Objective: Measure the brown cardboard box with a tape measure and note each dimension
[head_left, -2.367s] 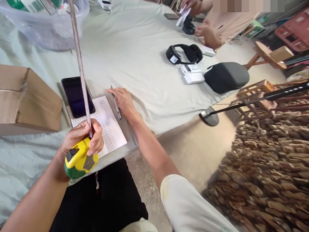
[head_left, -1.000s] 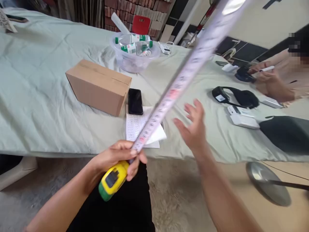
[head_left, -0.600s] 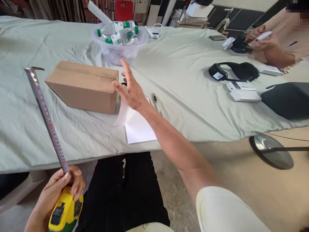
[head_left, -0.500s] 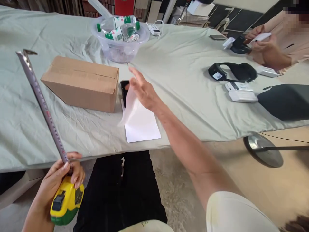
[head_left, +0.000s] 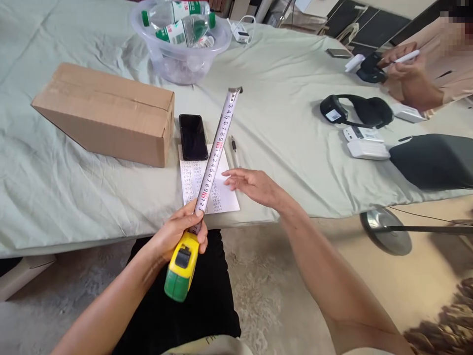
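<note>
My left hand point(head_left: 181, 224) grips the blade of a yellow and green tape measure point(head_left: 181, 266) just above its case. The blade stretches up and to the right over the table, its metal hook at the far end. Beneath it lies a sheet of paper point(head_left: 231, 199) with handwritten rows, partly hidden by the blade and the hand. A black phone point(head_left: 193, 137) rests on the paper's upper edge. My right hand point(head_left: 254, 186) is empty, fingers stretched out, over the paper's right edge. Just beyond it lies a pen point(head_left: 234, 149).
A cardboard box point(head_left: 107, 116) sits left of the phone. Behind it stands a plastic basin point(head_left: 181, 61) of bottles. On the right are a black headset point(head_left: 356, 111), white devices point(head_left: 365, 143) and a dark case point(head_left: 432, 160). Another person's hands point(head_left: 410, 69) hold something white.
My left hand has swung the tape measure rightward over the paper. My right hand has let go of the page and drawn back. Handwriting, the phone and the pen now show.
</note>
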`<state>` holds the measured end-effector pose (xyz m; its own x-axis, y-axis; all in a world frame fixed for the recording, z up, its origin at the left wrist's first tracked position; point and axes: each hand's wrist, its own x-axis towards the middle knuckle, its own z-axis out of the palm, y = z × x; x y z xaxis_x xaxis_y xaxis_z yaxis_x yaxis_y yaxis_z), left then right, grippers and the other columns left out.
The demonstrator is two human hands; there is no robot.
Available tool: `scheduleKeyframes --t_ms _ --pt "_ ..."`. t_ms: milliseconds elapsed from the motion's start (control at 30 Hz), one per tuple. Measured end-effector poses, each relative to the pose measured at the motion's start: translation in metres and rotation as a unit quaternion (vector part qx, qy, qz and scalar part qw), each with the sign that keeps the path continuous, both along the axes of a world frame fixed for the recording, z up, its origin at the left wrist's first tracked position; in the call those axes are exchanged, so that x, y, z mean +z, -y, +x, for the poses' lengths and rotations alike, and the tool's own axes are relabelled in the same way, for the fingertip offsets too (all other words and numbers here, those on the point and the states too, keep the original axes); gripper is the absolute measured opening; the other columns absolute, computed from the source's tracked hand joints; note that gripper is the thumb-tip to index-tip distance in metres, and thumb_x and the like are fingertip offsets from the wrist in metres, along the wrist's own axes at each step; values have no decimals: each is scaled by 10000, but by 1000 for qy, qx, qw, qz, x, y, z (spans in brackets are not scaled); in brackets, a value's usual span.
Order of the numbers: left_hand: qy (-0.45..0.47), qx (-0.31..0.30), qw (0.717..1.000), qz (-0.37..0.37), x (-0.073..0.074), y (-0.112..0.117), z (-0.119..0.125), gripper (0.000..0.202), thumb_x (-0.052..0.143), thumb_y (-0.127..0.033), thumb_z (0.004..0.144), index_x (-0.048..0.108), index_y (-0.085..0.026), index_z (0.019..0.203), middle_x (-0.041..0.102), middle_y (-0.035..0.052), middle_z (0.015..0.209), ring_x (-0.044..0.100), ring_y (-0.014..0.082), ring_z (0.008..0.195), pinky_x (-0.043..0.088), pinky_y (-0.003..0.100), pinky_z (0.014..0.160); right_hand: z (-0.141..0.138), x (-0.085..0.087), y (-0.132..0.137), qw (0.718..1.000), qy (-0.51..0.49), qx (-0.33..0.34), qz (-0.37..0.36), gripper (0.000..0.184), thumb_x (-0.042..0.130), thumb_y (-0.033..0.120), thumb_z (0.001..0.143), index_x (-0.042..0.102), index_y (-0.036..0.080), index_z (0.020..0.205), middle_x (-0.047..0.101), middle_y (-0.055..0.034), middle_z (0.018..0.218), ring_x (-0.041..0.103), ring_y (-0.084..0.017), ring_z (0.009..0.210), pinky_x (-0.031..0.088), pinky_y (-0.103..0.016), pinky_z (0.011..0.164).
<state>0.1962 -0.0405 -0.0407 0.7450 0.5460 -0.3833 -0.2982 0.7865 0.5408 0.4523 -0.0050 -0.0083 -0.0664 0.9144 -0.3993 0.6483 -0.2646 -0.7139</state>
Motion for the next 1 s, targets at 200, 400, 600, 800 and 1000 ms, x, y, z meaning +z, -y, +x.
scheduleKeyframes --t_ms 200,400,600,800,1000 --pt "-29 32 999 -28 -4 10 7 366 656 -361 934 529 -237 1254 591 -37 565 603 172 477 438 238 501 -33 1 -55 987 43 -45 150 423 537 376 974 625 200 1349 745 -111 1205 738 -270 976 592 -467 908" --pt "-30 39 998 -36 -5 18 6 581 681 -393 915 441 -258 1427 607 -42 566 611 182 465 444 237 485 -84 -27 -88 958 205 -40 196 810 649 582 864 413 226 1552 589 -161 1419 578 -434 1235 512 -611 999" --pt "-22 46 998 -33 -12 17 7 556 701 -409 891 470 -235 1366 616 -34 560 616 190 456 456 238 459 -97 -34 -85 952 232 -47 193 862 650 618 840 372 266 1576 513 -167 1472 539 -442 1203 521 -616 929" --pt "-19 60 998 -28 -14 18 8 474 691 -399 897 488 -230 1290 622 -29 563 610 185 448 462 235 442 -103 -37 -80 938 266 -19 219 809 618 553 872 359 270 1584 509 -154 1497 554 -427 1166 506 -604 957" --pt "11 64 997 -32 -22 19 11 484 661 -389 919 455 -237 1331 629 -28 547 609 191 423 435 227 417 -91 -35 -71 944 247 -9 218 785 637 551 864 427 228 1548 501 -159 1531 544 -452 1266 480 -634 1029"
